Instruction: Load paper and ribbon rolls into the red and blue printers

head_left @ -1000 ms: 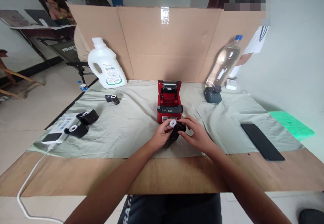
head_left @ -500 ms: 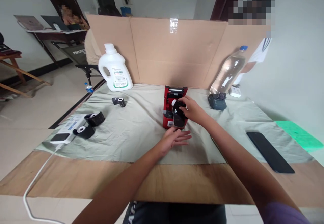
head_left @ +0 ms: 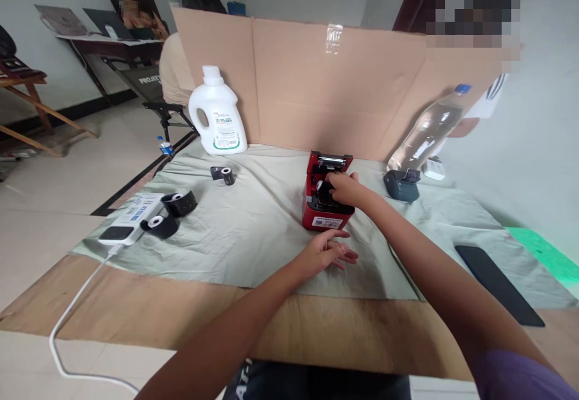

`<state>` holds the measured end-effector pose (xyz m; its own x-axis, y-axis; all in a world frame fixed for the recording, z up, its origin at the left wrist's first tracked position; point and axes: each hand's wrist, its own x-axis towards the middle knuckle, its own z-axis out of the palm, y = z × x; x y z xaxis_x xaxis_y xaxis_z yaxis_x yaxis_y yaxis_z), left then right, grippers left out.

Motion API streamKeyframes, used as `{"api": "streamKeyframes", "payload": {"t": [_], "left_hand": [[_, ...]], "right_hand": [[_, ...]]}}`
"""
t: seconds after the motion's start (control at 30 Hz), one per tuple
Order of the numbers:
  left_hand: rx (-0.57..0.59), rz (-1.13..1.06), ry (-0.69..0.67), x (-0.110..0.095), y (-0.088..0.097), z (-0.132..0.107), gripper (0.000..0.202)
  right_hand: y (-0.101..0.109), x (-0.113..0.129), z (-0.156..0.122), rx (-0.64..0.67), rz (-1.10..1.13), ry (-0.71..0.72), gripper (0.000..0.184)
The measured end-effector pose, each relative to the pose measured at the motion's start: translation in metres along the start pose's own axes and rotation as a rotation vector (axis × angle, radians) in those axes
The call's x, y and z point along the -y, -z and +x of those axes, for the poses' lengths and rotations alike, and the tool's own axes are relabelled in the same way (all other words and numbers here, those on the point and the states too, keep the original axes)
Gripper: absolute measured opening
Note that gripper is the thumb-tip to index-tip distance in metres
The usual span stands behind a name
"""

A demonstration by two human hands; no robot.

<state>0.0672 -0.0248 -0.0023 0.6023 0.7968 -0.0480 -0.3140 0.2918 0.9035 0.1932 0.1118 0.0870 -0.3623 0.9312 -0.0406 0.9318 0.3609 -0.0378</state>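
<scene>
A small red printer [head_left: 309, 215] stands on the cloth with its lid raised, showing a black inside and a label on the front. My right hand [head_left: 347, 189] reaches into it from the right. Its fingers are closed on a black paper roll [head_left: 323, 192] with a white core, now down in the printer's compartment and partly hidden by the fingers. Just in front of the printer, my left hand [head_left: 323, 251] hovers low over the cloth, fingers apart and holding nothing.
At left lie two larger black rolls [head_left: 165, 226] beside a white power strip [head_left: 129, 222]; a small roll [head_left: 227, 176] is farther back. A white jug [head_left: 219, 116], cardboard screen [head_left: 298, 80], clear bottle [head_left: 427, 131], dark device [head_left: 401, 186] and phone [head_left: 500, 285] surround the printer. A person is behind the screen.
My right hand has lowered the black roll from above the printer's front into its open compartment. The left hand has drawn slightly away from the printer's front. The camera view has shifted.
</scene>
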Motion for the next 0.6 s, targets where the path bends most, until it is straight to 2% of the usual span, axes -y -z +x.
{"api": "streamKeyframes", "payload": {"t": [0.1, 0.23, 0.33, 0.43, 0.53, 0.6], "left_hand": [[0.024, 0.038, -0.025, -0.001, 0.001, -0.001, 0.066], [0.025, 0.109, -0.063, -0.001, 0.002, -0.003, 0.057], [-0.013, 0.296, -0.161, -0.004, 0.003, -0.008, 0.044], [-0.134, 0.624, -0.343, -0.012, 0.006, -0.014, 0.029], [-0.344, 0.939, -0.591, -0.028, 0.013, -0.016, 0.023], [-0.466, 1.101, -0.7, -0.043, 0.02, -0.013, 0.023]], "right_hand": [[0.002, -0.001, 0.008, 0.088, -0.035, 0.011, 0.031], [0.004, 0.004, 0.016, 0.143, -0.072, 0.002, 0.031], [0.008, 0.006, 0.018, 0.164, -0.096, -0.027, 0.026], [0.012, -0.001, 0.014, 0.18, 0.006, -0.016, 0.028], [0.014, -0.016, 0.0, 0.165, 0.241, 0.042, 0.027], [0.013, -0.024, -0.013, 0.127, 0.366, 0.064, 0.024]]}}
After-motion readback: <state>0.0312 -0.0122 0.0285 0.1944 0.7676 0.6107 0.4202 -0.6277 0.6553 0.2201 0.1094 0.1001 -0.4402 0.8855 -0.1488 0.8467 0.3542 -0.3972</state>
